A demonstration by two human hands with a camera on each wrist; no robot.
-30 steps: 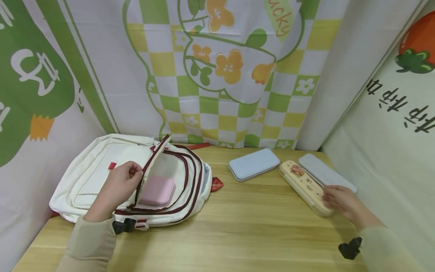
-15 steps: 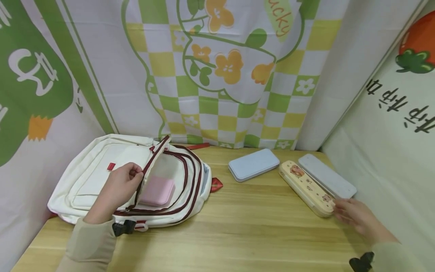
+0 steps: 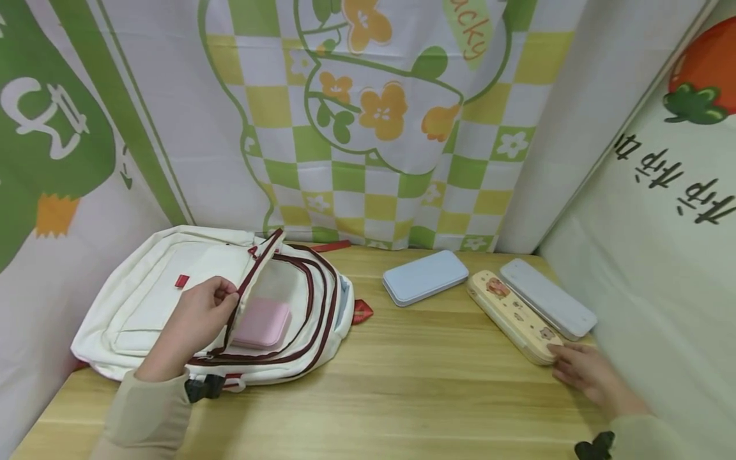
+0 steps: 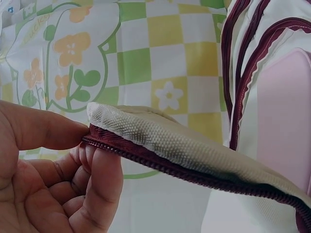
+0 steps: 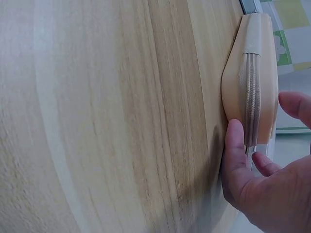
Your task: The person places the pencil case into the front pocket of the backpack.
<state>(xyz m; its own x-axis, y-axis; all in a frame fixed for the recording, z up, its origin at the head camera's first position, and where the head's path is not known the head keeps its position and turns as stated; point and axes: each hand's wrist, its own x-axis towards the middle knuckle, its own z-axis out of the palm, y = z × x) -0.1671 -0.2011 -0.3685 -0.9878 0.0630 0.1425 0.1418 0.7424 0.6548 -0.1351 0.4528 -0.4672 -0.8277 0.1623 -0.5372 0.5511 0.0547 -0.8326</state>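
Note:
My left hand (image 3: 198,313) pinches the maroon zipper edge of the front flap (image 4: 160,141) between thumb and fingers, holding it raised. The flap belongs to a white backpack (image 3: 149,300) lying on the table. Inside the opened pocket sits a pink case (image 3: 263,324), partly covered by the flap. On the right, my right hand (image 3: 592,374) is at the near end of a cream pencil case (image 3: 512,316) printed with small cartoon pictures. Its relaxed fingers (image 5: 235,141) and thumb stand either side of that end, beside the zipper, with fingertips right at the case.
A grey-white flat case (image 3: 549,297) lies along the pencil case's right side, near the right-hand curtain. Farther left is a light blue case (image 3: 425,278). The wooden table (image 3: 402,396) is bounded by printed curtains (image 3: 368,185) behind and on both sides.
My right hand first drew back from the pencil case's top toward the lower right, then came in again to its near end. The left hand keeps its pinch. The view has shifted slightly.

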